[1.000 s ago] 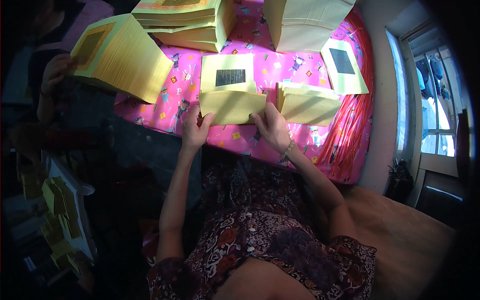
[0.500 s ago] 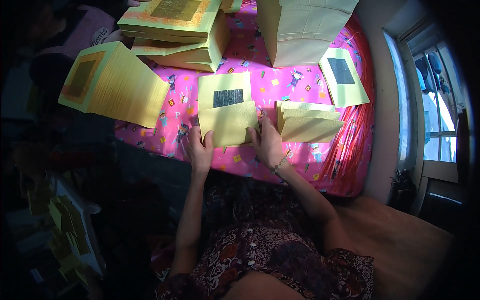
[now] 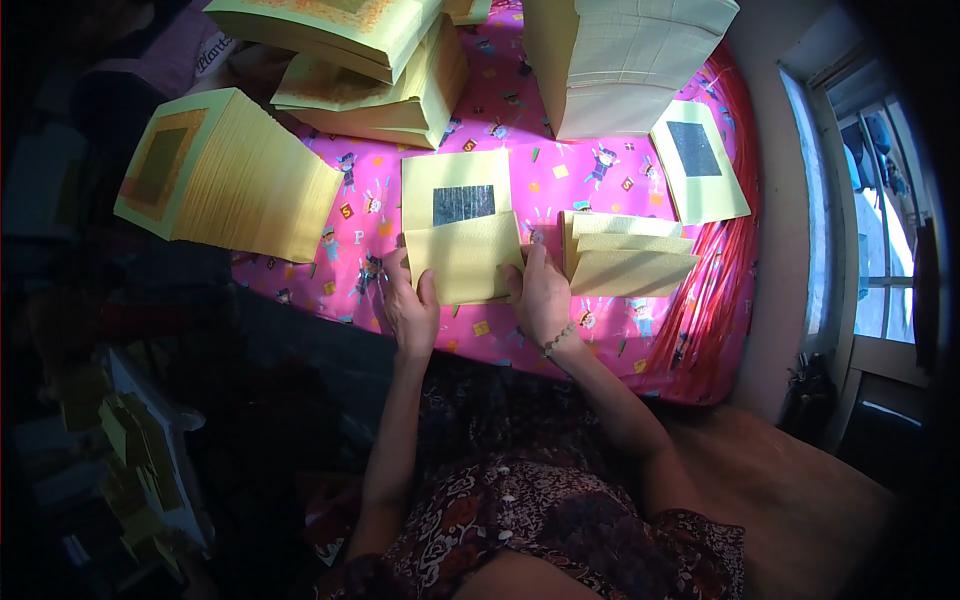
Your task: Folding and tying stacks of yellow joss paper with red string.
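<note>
My left hand (image 3: 411, 305) holds the left edge of a plain pale-yellow paper panel (image 3: 462, 260), its thumb on the front face. On the opposite edge my right hand (image 3: 542, 300), with a bracelet at the wrist, pinches the panel with its thumb in front. Behind its upper edge lies a yellow sheet (image 3: 455, 168) bearing a dark rectangle, which the panel partly covers. Whether panel and sheet are one folded piece I cannot tell. Just right of my right hand are several folded yellow sheets (image 3: 632, 265).
A thick stack of yellow sheets (image 3: 250, 180) leans at left. Behind it are stacked yellow blocks (image 3: 385, 100) near another person's arm (image 3: 260, 65). A tall pale block (image 3: 635, 75), a sheet with a dark rectangle (image 3: 700, 160) and red strands (image 3: 695, 310) occupy the right of the pink-covered table (image 3: 390, 190).
The upper yellow block at the back left has shifted left and tilted over the lower one, near the other person. My hands keep their hold on the panel; the view has moved slightly.
</note>
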### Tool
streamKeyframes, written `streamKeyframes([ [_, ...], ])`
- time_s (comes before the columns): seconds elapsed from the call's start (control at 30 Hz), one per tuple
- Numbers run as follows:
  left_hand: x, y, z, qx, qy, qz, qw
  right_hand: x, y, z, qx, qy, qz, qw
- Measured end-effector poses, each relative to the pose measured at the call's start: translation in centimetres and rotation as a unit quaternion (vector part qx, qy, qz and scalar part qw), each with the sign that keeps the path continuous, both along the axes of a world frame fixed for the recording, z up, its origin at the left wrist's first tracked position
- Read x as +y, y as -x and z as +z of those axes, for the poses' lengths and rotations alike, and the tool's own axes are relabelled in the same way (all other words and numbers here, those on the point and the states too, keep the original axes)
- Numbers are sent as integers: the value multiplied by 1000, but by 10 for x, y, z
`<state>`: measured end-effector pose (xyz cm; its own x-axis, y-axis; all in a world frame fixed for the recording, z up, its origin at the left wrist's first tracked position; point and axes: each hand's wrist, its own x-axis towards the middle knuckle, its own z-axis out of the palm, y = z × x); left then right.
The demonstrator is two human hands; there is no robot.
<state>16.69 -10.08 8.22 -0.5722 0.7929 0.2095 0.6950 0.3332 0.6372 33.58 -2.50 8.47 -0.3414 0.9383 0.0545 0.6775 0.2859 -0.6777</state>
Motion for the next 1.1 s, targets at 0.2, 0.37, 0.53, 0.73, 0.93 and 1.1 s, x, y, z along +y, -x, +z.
streamKeyframes([
  [0.2, 3, 5, -4, 33, -35, -37, 998, 0, 1, -1, -1, -18, -5, 1000],
  [0.37, 3, 8, -8, 21, -36, -55, 998, 2, 2, -1, -16, -18, 0, 1000],
  [0.53, 4, 8, -8, 30, -22, -55, 998, 3, 3, 3, -26, 6, -5, 1000],
  [0.73, 4, 2, -4, 77, -27, -46, 996, 1, 5, 6, 6, -8, -3, 1000],
  [0.93, 6, 1, 0, 173, 36, -52, 983, 0, 7, 3, -45, -107, 7, 993],
  [1.1, 10, -5, 0, 192, 131, -74, 970, -2, 9, -2, -113, -154, 94, 977],
])
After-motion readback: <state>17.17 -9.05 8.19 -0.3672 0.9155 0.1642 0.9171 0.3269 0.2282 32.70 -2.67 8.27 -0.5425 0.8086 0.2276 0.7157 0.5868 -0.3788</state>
